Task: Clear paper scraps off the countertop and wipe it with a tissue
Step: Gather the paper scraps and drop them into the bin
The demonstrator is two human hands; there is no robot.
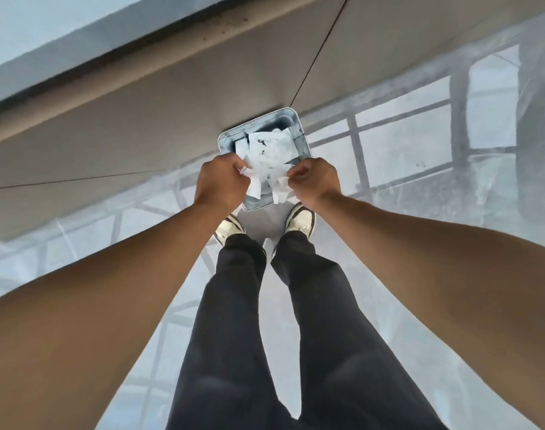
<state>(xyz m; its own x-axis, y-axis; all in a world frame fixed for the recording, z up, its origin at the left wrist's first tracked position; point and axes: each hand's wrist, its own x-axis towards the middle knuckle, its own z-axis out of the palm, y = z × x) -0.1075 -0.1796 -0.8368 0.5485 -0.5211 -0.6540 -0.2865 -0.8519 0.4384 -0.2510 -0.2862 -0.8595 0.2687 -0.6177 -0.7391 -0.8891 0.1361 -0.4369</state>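
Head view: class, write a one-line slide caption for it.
Both hands, left and right, hold paper scraps over a bin already holding paper, by the feet.

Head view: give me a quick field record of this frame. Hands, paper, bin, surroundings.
view: looking straight down, person standing
left hand: closed on paper scraps, above the bin
right hand: closed on more scraps, above the bin
bin: grey, squarish, open top, on the floor in front of the shoes
bin contents: white paper pieces with dark marks
scraps state: still gripped, hanging over the bin opening
floor: glossy, reflective
countertop: not in view
tissue: cannot tell apart from the paper
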